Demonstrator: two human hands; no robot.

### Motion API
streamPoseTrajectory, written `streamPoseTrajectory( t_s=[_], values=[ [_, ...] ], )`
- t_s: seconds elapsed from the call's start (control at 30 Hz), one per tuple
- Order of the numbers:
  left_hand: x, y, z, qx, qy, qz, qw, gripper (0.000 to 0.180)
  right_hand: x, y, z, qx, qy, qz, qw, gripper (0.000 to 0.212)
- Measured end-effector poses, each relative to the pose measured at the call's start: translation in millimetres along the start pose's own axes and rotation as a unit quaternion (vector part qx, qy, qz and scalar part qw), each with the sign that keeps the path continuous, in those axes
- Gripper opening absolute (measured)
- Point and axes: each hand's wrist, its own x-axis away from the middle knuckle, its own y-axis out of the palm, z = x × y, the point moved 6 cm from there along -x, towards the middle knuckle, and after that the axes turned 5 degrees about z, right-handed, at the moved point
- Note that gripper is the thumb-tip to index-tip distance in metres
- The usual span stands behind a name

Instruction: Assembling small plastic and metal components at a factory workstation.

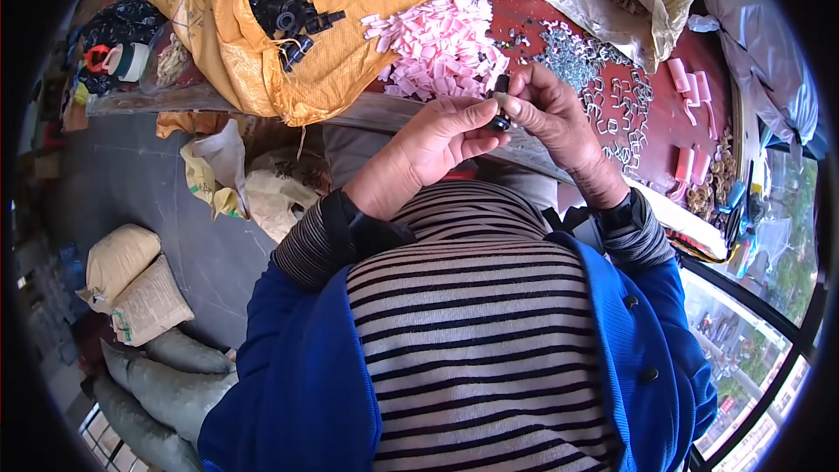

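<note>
Black and slim, the small part (502,86) sits between our fingertips, its long axis roughly 12 to 6 o'clock. Our left hand (435,138) meets it from 8 o'clock, our right hand (558,122) from near 4, neither clearly nearer. Each grip is pinched almost closed on it, thumb against finger. Beyond, on the red worktop (516,0), metal clips (625,105) lie at 3 o'clock, pink pieces (437,44) towards 11.

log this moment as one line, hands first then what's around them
left hand: pinching black part | right hand: pinching same part | beyond hands: pink pieces, metal bits | upper left: orange sack
</note>
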Motion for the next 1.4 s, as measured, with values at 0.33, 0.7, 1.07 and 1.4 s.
streamPoseTrajectory(
  t_s=[0.33,0.7,1.07,1.4],
  values=[
    [3.9,-17.7,29.2,-0.067,0.107,0.062,0.990,0.017,-18.1,-33.8,10.5,0.293,-0.089,0.035,0.951,0.014],
    [5.9,-23.7,38.0,-0.086,0.160,0.124,0.976,0.016,-70.8,-12.6,22.5,0.570,-0.175,0.077,0.799,0.015],
    [2.7,-25.7,35.7,-0.065,0.154,0.148,0.975,0.019,-46.8,-5.7,29.0,-0.036,0.090,-0.014,0.995,0.010],
    [3.2,-27.4,36.0,-0.070,0.156,0.160,0.972,0.021,-33.3,4.9,13.9,-0.164,0.039,-0.036,0.985,0.014]
  ],
)
